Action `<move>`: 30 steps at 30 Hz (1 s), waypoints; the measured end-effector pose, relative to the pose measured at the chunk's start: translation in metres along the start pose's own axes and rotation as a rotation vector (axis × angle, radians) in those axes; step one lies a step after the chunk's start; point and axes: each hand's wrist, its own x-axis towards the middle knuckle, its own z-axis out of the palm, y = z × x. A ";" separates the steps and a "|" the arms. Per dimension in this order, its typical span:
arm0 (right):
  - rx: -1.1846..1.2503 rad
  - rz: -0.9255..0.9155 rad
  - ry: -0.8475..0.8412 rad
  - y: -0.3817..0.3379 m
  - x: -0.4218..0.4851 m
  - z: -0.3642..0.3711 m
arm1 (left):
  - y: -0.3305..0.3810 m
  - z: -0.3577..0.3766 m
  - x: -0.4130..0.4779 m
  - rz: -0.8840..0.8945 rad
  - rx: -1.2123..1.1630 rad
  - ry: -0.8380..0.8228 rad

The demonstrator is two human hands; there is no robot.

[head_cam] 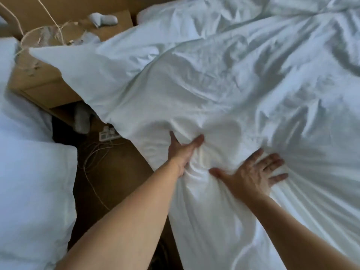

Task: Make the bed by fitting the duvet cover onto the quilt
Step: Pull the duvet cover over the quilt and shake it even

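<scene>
A white duvet cover (pixel 224 90) with the quilt inside lies rumpled across the bed, and one corner sticks out to the left over the gap. My left hand (pixel 182 151) grips a bunched fold of the cover at the bed's left edge, thumb on one side and fingers dug into the cloth. Just right of it, my right hand (pixel 255 172) lies on the cover with fingers spread, pressing it down; folds radiate from under the fingers. I cannot tell the quilt apart from the cover.
A second white bed or pillow (pixel 33 188) fills the left side. Between the beds is brown floor with a power strip (pixel 108 133) and loose cables (pixel 93 162). A wooden nightstand (pixel 44 78) at the back left carries cords and a white object.
</scene>
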 end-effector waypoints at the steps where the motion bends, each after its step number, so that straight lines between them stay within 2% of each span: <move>1: 0.002 0.016 0.006 -0.019 0.013 -0.003 | 0.001 0.002 0.009 -0.016 0.042 0.002; 5: 0.024 0.048 -0.029 -0.090 0.065 -0.016 | 0.004 -0.024 0.041 -0.188 0.098 -0.090; 6: 0.021 0.064 -0.033 -0.105 0.078 -0.020 | 0.019 -0.033 0.062 -0.179 0.117 -0.106; 9: 0.040 0.105 -0.009 -0.136 0.105 -0.021 | 0.079 -0.052 0.128 0.055 0.130 0.007; 11: 0.025 0.106 0.013 -0.146 0.118 -0.019 | 0.121 -0.050 0.161 0.243 0.290 0.098; 12: 0.029 0.113 0.011 -0.154 0.128 -0.021 | 0.141 -0.045 0.176 0.297 0.445 0.088; 14: 0.042 0.117 0.029 -0.165 0.139 -0.025 | 0.155 -0.039 0.185 0.296 0.850 0.061; 15: 0.082 0.131 0.039 -0.171 0.148 -0.027 | 0.162 -0.041 0.187 0.326 1.034 0.099; 17: 0.164 0.168 0.040 -0.193 0.172 -0.045 | 0.195 -0.051 0.195 0.586 1.248 0.288; 19: 0.195 0.192 0.057 -0.214 0.200 -0.062 | 0.245 -0.066 0.217 0.794 1.296 0.453; 21: 0.174 0.205 0.082 -0.227 0.229 -0.070 | 0.300 -0.075 0.248 0.808 1.316 0.556; 23: 0.161 0.212 0.099 -0.233 0.245 -0.071 | 0.339 -0.081 0.276 0.820 1.317 0.507; 26: 0.128 0.241 0.127 -0.240 0.260 -0.072 | 0.368 -0.079 0.302 1.059 1.342 0.405; 28: 0.162 0.258 0.173 -0.249 0.264 -0.081 | 0.374 -0.080 0.308 1.137 1.428 0.482; 30: 0.264 0.161 0.315 -0.273 0.274 -0.101 | 0.383 -0.087 0.322 1.111 1.455 0.562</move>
